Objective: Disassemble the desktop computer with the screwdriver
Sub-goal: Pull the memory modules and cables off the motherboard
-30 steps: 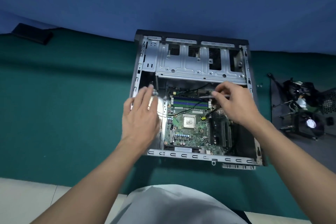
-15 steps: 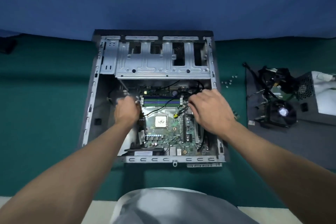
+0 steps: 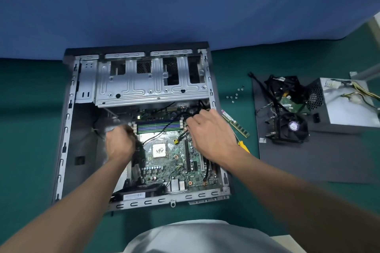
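Reaching into the opened desktop computer (image 3: pixel 141 88), both hands are kept over the motherboard (image 3: pixel 172 162) as half a second before, the left hand (image 3: pixel 120 144) now smeared by motion. Its curled fingers, and those of the right hand (image 3: pixel 211 131) among black cables (image 3: pixel 202 103), hide any hold; neither grip can be judged. The screwdriver (image 3: pixel 244 147) is half covered by the right forearm beside the computer, on green cloth (image 3: pixel 30 129) before a blue backdrop (image 3: pixel 185 6).

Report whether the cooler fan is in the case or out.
Out. The cooler fan lies on the dark mat right of the case, and the processor sits bare on the motherboard.
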### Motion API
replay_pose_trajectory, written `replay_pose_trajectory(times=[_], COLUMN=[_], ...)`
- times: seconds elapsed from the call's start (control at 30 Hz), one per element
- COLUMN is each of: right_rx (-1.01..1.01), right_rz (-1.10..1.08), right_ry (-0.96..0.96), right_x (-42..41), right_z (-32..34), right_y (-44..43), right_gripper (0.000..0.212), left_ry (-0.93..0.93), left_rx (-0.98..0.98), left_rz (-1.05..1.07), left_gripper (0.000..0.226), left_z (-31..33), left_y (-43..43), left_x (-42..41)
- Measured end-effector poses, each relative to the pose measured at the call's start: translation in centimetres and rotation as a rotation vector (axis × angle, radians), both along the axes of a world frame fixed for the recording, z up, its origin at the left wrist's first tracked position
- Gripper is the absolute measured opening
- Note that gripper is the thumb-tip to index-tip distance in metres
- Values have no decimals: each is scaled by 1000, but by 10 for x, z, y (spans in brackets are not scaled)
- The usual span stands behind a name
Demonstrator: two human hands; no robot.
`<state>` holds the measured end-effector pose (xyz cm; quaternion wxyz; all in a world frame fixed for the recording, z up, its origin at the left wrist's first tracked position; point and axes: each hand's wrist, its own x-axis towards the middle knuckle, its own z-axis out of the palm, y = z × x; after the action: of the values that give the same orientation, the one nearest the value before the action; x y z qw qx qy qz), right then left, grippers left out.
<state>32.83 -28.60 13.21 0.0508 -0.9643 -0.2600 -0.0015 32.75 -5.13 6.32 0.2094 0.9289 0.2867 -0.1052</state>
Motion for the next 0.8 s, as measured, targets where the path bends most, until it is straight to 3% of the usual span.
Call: replay_pose_trajectory(times=[0.13,0.27,0.37,0.43,0.5,0.53,0.67,0.8], right_rx=[119,474,1018,1543,2034,2180,2318,2296], right_rz=[-56,-123,-604,-980,-1086,-1070,-1037,-1211], right_ry=[-56,-16,169,474,767,855,968,970], right_x=[-2,-7,-9,-2,6,8,7,4], right_z=[0,8,22,31,39,41,37,16], right_y=[-1,-4,-10,-22,-33,-39,-57,-80], right_gripper=[8,20,23,20,18,17,21,17], left_ry=[-102,-333,-492,-526,-510,-502,-475,-364], left_rx=[-103,-287,-417,-529,-592,-593,-511,-317], left_rz=[145,251,203,120,-15,-92,-322,-535], left_gripper=[12,6,14,18,20,20,18,15], left_z=[15,56,94,112,120,121,116,97], left_y=[-3,-31,-67,-99,-133,-151,-204,-219], left_x=[1,0,-9,-15,-18,-19,-20,-25])
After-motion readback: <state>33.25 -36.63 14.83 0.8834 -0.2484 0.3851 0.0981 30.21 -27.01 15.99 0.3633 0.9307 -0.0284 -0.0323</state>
